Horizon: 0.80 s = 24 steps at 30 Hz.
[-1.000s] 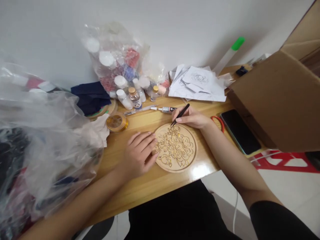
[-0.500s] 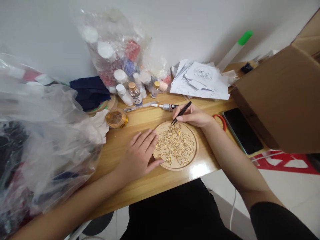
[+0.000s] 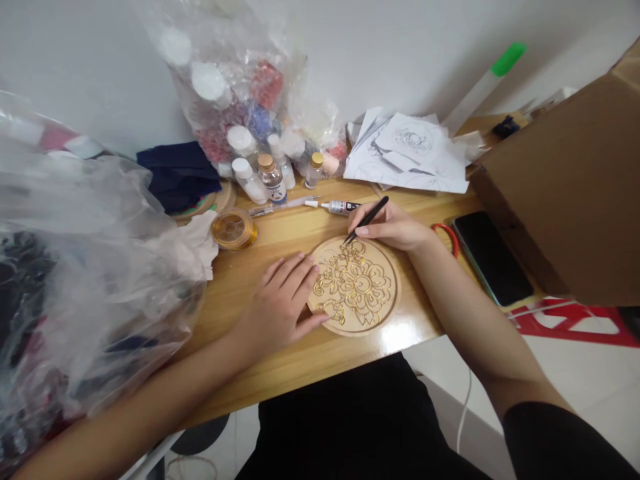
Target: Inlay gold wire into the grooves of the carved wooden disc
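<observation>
A round wooden board (image 3: pixel 386 280) with a gold wire flower pattern lies near the table's front edge. My left hand (image 3: pixel 281 303) rests flat at its left rim, fingers spread, thumb and fingertips touching the board. Black tweezers (image 3: pixel 373 215) are pinched in my right hand (image 3: pixel 393 227), above the board's top edge. The tweezers' tips point down at the wire pattern near that edge; whether anything is between them is too small to tell. Just behind my right hand lies a glue tube (image 3: pixel 340 207), partly hidden by the fingers.
A spool of gold wire (image 3: pixel 234 229), a pen (image 3: pixel 280 207) and small bottles (image 3: pixel 273 180) stand or lie behind. Plastic bags (image 3: pixel 125 247) fill the left. Paper drawings (image 3: pixel 410 153), red-handled scissors (image 3: pixel 447 235), a phone (image 3: pixel 493 259) and a cardboard box (image 3: pixel 570 187) are rightward.
The view has shifted slightly, so most things sit a little higher or further right. Both hands keep nearly the same place on and over the board.
</observation>
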Motion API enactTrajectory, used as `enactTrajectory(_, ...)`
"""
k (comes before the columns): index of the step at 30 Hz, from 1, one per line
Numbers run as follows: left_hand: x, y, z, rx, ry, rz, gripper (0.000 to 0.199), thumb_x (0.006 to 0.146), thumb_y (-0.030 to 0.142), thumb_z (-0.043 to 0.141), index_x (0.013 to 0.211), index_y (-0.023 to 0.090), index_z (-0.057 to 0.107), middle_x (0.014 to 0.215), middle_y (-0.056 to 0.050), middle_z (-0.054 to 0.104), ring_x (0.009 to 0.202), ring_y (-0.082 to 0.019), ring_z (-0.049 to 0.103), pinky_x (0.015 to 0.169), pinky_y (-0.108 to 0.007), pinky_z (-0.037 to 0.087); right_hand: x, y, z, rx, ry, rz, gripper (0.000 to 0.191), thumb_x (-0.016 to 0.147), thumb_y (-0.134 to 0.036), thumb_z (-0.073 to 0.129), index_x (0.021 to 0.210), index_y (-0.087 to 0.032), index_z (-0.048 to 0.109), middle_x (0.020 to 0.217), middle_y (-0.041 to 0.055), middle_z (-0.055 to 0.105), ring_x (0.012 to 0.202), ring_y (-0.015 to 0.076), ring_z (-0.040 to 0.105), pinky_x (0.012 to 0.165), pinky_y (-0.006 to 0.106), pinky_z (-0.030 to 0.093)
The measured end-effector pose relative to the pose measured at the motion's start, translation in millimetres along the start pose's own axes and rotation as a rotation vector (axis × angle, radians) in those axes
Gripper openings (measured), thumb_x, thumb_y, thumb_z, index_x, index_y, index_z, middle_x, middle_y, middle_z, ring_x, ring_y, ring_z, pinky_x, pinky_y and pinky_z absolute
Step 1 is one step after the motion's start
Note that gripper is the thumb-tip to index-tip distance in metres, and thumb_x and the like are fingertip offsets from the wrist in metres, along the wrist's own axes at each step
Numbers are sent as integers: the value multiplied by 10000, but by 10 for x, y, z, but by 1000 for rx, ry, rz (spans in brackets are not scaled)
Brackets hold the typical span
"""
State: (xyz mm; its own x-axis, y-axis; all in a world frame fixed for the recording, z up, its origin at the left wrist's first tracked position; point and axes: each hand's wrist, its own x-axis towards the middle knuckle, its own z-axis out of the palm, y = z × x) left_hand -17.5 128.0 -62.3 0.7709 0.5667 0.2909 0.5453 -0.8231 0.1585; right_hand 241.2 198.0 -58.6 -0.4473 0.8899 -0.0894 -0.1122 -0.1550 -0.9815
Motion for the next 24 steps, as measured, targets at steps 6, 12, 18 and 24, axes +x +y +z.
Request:
enactTrajectory(6,7,-5,-21,3,-26,-3,691,831,606,490,1243,54,532,1301,-192,554,1243,-326,472,1021,-471,371,-71,-101,196,-82,338,-125,172,672,-274,771,764,-164,676,678,-21,645,611,77,579,613,216,488)
enactTrajectory(12,-3,1,-28,30,-49,-7,876,768,741,443,1269,27,518,1339,-193,524,1258,-332,457,1045,-472,344,-292,-254,618,-613,313,-129,79,753,-216,703,805,-162,680,773,29,684,733,139,635,683,281,522)
enactTrajectory(18,-8,-4,-13,31,-61,-16,875,759,741,460,1270,34,522,1363,-183,504,1274,-330,447,1045,-463,340,-367,-39,750,-693,283,-265,78,797,-143,648,869,-165,668,862,41,699,819,133,654,740,278,532)
enactTrajectory(24,-12,-23,13,4,-75,-26,877,763,737,458,1277,28,512,1388,-202,468,1288,-338,433,1050,-465,335,-342,19,728,-734,272,-302,122,791,-113,648,892,-176,669,869,55,699,818,153,655,731,316,549)
